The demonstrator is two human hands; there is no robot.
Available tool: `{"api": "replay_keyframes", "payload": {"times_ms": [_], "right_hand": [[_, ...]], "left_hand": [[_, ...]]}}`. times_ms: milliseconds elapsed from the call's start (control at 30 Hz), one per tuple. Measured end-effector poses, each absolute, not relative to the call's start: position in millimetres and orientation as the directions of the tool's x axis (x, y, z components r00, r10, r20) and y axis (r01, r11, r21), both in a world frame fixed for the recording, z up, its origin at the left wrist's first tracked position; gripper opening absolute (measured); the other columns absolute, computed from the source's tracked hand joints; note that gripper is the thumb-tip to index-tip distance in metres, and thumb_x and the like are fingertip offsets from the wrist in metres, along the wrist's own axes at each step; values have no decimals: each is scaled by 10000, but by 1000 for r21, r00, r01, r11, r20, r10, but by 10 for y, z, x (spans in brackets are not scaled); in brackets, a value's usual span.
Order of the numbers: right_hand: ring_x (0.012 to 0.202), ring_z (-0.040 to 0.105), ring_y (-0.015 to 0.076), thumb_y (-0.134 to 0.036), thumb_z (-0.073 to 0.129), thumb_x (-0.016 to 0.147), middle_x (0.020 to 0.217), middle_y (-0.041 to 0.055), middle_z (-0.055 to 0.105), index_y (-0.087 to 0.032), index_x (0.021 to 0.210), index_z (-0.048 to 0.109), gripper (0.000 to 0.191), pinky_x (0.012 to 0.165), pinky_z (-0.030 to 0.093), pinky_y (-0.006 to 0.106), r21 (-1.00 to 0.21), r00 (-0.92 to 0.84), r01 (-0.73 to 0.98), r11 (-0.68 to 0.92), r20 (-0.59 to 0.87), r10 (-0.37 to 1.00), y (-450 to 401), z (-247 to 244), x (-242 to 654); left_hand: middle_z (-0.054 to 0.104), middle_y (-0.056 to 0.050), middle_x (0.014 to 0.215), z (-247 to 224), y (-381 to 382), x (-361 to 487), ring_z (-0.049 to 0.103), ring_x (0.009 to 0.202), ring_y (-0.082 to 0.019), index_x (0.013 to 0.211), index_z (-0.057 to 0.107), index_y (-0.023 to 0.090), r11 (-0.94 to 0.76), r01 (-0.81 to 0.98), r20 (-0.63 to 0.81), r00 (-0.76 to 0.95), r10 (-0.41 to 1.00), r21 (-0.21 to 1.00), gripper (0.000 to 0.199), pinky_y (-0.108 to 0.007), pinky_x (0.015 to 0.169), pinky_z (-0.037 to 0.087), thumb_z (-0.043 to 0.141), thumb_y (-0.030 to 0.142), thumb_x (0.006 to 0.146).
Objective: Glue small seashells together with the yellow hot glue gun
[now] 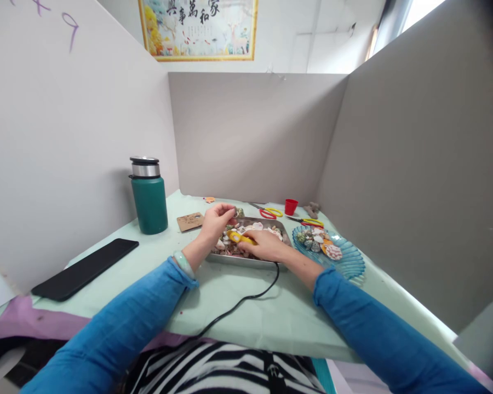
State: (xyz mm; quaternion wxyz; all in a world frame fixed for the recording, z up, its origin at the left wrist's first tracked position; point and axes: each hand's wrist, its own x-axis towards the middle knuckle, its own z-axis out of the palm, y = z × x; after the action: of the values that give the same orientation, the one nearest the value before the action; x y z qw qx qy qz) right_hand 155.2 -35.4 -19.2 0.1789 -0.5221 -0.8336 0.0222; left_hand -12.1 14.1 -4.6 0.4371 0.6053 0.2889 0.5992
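My left hand point(218, 218) is raised over the far left part of a metal tray point(230, 261), its fingertips pinched on a small greenish shell point(239, 212). My right hand point(265, 244) is closed around a yellow hot glue gun point(239, 237), low over the tray, pointing left. From under the right wrist a black cord point(246, 298) runs across the table toward my lap. Mixed shells point(258, 226) fill the tray, partly covered by both hands. To the right, a blue glass plate point(351, 262) bears more shells point(312, 239).
On the left stand a green bottle point(149, 202) and a black phone-like slab point(86, 268). A brown card point(190, 221) lies behind my left wrist. Two pairs of scissors point(268, 212), a red cup point(291, 206) and grey lumps point(312, 209) lie behind the tray. Grey panels point(254, 137) enclose the table.
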Motion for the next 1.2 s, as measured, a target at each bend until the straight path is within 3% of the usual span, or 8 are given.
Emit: {"api": "replay_keyframes", "payload": {"times_ms": [133, 300, 400, 500, 567, 667, 833, 1200], "right_hand": [[770, 592, 180, -489, 446, 884, 875, 45, 690, -212, 903, 651, 345, 583, 308, 243, -208, -386, 865, 457, 309, 870, -345, -207, 1539], [738, 592, 168, -362, 431, 897, 795, 42, 683, -194, 761, 652, 310, 606, 341, 248, -284, -356, 832, 477, 387, 851, -322, -203, 1551], [702, 593, 157, -328, 413, 897, 795, 38, 671, -187, 769, 642, 298, 628, 386, 259, -469, -182, 766, 439, 498, 848, -294, -173, 1574], [650, 597, 137, -360, 468, 867, 851, 29, 654, -186, 984, 605, 251, 613, 443, 264, -699, -119, 502, 510, 528, 841, -253, -157, 1585], [632, 591, 133, -372, 519, 835, 833, 27, 635, -176, 1052, 563, 296, 574, 460, 261, -766, -155, 326, 554, 535, 830, -232, -160, 1579], [620, 579, 125, -359, 582, 795, 786, 16, 615, -169, 1039, 554, 311, 551, 465, 255, -777, -164, 230, 586, 562, 810, -227, -168, 1562], [582, 578, 118, -337, 592, 792, 737, -3, 607, -171, 1030, 541, 294, 554, 465, 260, -782, -180, 211, 586, 558, 810, -267, -157, 1550], [665, 574, 136, -284, 569, 792, 753, -1, 586, -180, 1025, 538, 257, 610, 459, 272, -655, -125, 420, 628, 644, 755, -336, -137, 1527]], "left_hand": [[620, -2, 701, -27, 109, -121, 595, 539, -97, 818, 590, 128, -416, -177, 441, 141, 886, 892, 264, -227, 566, 470, 693, 318, 667], [621, -2, 716, -31, 103, -122, 601, 547, -98, 825, 595, 125, -411, -182, 440, 170, 882, 893, 255, -230, 574, 475, 696, 302, 672], [627, -9, 715, -30, 95, -115, 604, 557, -101, 825, 600, 120, -406, -176, 437, 206, 876, 897, 259, -237, 585, 485, 700, 304, 673], [619, -4, 681, -18, 71, -105, 603, 555, -105, 811, 599, 119, -397, -175, 431, 256, 866, 901, 254, -248, 598, 496, 703, 303, 671], [611, 2, 659, -12, 57, -101, 599, 549, -105, 799, 596, 122, -398, -170, 431, 276, 859, 902, 248, -249, 594, 496, 704, 305, 672], [611, -1, 663, -15, 50, -100, 601, 559, -108, 791, 599, 126, -409, -152, 436, 298, 849, 900, 241, -249, 593, 496, 702, 313, 679], [618, -11, 699, -50, 77, -102, 604, 576, -110, 791, 605, 131, -433, -135, 453, 327, 829, 891, 238, -261, 604, 503, 692, 330, 693], [622, -19, 738, -100, 159, -95, 583, 661, -120, 805, 608, 143, -528, -54, 522, 269, 810, 847, 215, -248, 644, 474, 671, 310, 686]]}}
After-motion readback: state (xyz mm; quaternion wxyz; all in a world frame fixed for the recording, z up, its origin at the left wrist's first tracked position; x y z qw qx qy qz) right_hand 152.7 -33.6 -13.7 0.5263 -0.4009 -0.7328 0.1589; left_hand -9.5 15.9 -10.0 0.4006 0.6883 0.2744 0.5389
